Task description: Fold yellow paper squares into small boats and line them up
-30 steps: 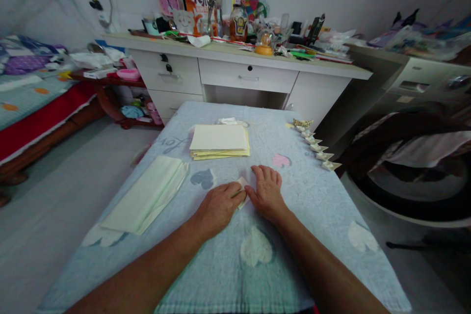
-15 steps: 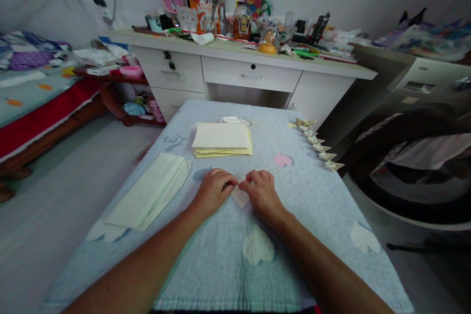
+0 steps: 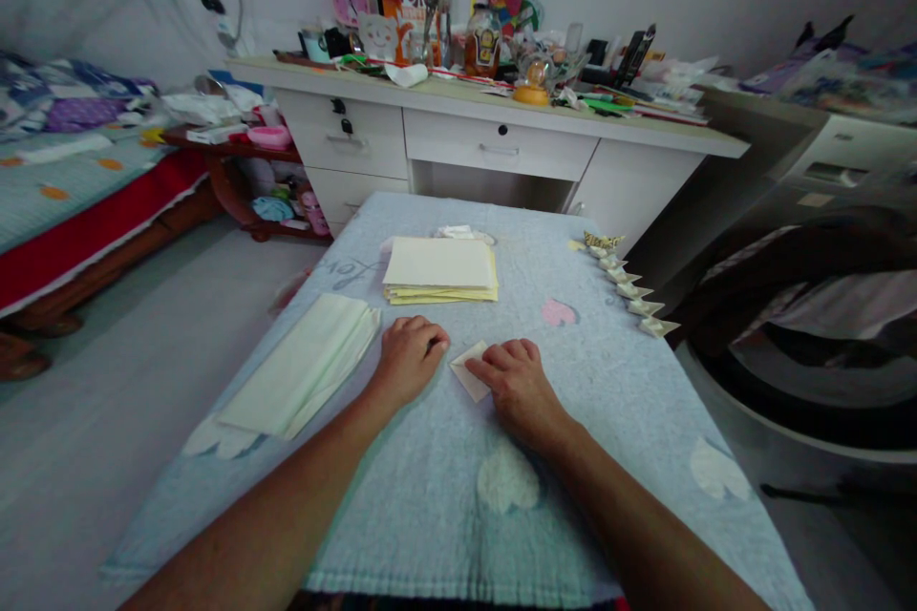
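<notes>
A small folded piece of cream paper (image 3: 470, 386) lies on the cloth-covered table, one corner pointing toward me. My right hand (image 3: 517, 387) has its fingers over the paper's right part, the thumb and forefinger pressing on it; they hide that side. To the left, apart from the paper, my left hand (image 3: 412, 358) rests with fingers curled and thumb against the forefinger; nothing shows in it. Beyond the hands sits a stack of cream and yellow paper (image 3: 440, 264). Folded pale green sheets (image 3: 301, 368) lie left of my left hand.
Several small folded paper boats (image 3: 630, 291) stand in a row along the table's right edge. A white crumpled item (image 3: 458, 232) lies behind the stack. A cluttered white desk (image 3: 494, 138) stands beyond the table, a washing machine (image 3: 838, 162) at right, a bed (image 3: 93, 177) at left.
My left hand has let go of the folded paper and moved left. My right hand stays on the paper, which shows more of its surface. The view has shifted slightly.
</notes>
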Demonstrator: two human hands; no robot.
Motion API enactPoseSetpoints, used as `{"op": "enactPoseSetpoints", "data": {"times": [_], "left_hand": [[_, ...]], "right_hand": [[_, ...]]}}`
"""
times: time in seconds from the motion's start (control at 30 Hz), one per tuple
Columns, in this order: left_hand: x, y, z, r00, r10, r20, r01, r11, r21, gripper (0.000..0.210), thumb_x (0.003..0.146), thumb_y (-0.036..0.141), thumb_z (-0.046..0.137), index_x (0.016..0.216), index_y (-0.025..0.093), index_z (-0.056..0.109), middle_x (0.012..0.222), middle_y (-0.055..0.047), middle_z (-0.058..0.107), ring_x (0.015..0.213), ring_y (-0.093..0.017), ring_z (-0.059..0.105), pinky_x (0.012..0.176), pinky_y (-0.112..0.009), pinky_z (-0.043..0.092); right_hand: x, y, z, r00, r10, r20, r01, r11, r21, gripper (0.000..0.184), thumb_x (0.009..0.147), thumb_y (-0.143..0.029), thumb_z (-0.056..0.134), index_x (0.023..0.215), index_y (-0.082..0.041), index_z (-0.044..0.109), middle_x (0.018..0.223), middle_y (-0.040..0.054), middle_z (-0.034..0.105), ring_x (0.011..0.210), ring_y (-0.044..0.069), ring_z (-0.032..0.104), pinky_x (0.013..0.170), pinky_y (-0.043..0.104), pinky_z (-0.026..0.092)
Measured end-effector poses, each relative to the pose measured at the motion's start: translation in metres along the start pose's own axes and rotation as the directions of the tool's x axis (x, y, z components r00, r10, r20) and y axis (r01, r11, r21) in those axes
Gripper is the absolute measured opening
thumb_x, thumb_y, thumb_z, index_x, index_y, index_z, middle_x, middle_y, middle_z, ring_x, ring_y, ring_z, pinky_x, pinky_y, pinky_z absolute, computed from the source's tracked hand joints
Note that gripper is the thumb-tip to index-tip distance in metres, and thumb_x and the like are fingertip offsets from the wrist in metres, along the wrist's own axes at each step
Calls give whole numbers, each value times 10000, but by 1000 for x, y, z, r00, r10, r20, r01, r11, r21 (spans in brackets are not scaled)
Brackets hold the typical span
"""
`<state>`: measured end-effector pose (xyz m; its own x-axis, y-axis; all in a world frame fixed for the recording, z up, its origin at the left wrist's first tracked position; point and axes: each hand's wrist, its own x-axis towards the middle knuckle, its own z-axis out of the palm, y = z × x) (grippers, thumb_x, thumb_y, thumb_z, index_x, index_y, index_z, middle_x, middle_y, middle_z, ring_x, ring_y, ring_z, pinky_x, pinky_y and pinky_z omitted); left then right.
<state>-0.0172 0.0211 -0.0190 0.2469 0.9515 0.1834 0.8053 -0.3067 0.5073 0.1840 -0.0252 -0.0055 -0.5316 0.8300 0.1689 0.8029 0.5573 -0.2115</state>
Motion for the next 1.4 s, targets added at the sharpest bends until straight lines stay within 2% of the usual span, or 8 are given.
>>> {"op": "enactPoseSetpoints", "data": {"times": [0.27, 0.53, 0.73, 0.83, 1.03, 1.2, 1.4], "left_hand": [[-4, 8, 3, 998, 3, 57, -5, 999, 34, 119, 774, 346, 627, 746, 239, 671, 935, -19, 623, 996, -241, 484, 847, -388, 333], [-5, 9, 3, 998, -57, 38, 55, 997, 47, 107, 726, 346, 680, 771, 251, 657, 955, -21, 597, 1005, -254, 469, 881, -412, 323], [-5, 5, 0, 995, -89, 36, 86, 994, 72, 92, 801, 291, 589, 801, 247, 670, 953, -30, 606, 1000, -248, 471, 871, -405, 321], [-4, 5, -2, 996, -69, 60, 65, 996, 60, 173, 859, 305, 511, 834, 253, 674, 968, -31, 608, 1004, -248, 469, 868, -407, 321], [-4, 3, -4, 993, 22, 119, -21, 1000, -7, 146, 754, 367, 665, 859, 266, 679, 962, -14, 605, 1036, -247, 460, 900, -394, 315], [-4, 5, -5, 992, 23, 125, -21, 1000, -20, 99, 765, 348, 660, 812, 269, 698, 915, -10, 634, 1028, -242, 471, 887, -392, 308], [-3, 7, -5, 992, 2, 123, 3, 999, -41, 73, 759, 319, 664, 764, 263, 711, 863, -5, 660, 1010, -235, 489, 889, -397, 298]], "right_hand": [[-1, 2, 5, 1000, -4, 3, 4, 1000, -20, 425, 897, -170, 535, 1287, -338, 558, 990, 53, 581, 949, 218, 411, 895, 400, 231], [0, -2, 4, 1000, -8, 0, 8, 1000, -18, 391, 906, -193, 534, 1275, -316, 576, 1063, 66, 579, 1001, 230, 402, 901, 393, 252], [1, -2, 7, 1000, -9, 3, 9, 1000, -7, 361, 918, -187, 511, 1257, -282, 589, 1068, 66, 606, 1011, 233, 405, 916, 396, 252], [0, -2, 6, 1000, -3, 9, 3, 1000, -2, 356, 916, -189, 519, 1253, -279, 588, 1069, 60, 612, 1017, 232, 409, 929, 399, 246], [-1, -3, 7, 1000, 13, -5, -13, 1000, 9, 361, 916, -170, 505, 1256, -264, 583, 1082, 64, 617, 1017, 229, 416, 930, 396, 249], [-1, -3, 9, 999, 34, -42, -32, 998, 44, 323, 917, -149, 486, 1201, -227, 619, 1060, 70, 627, 980, 218, 431, 917, 381, 263], [-4, -1, 10, 999, 2, -52, 0, 999, 37, 344, 917, -160, 493, 1216, -275, 618, 1078, 69, 609, 987, 218, 425, 910, 394, 248]]}}
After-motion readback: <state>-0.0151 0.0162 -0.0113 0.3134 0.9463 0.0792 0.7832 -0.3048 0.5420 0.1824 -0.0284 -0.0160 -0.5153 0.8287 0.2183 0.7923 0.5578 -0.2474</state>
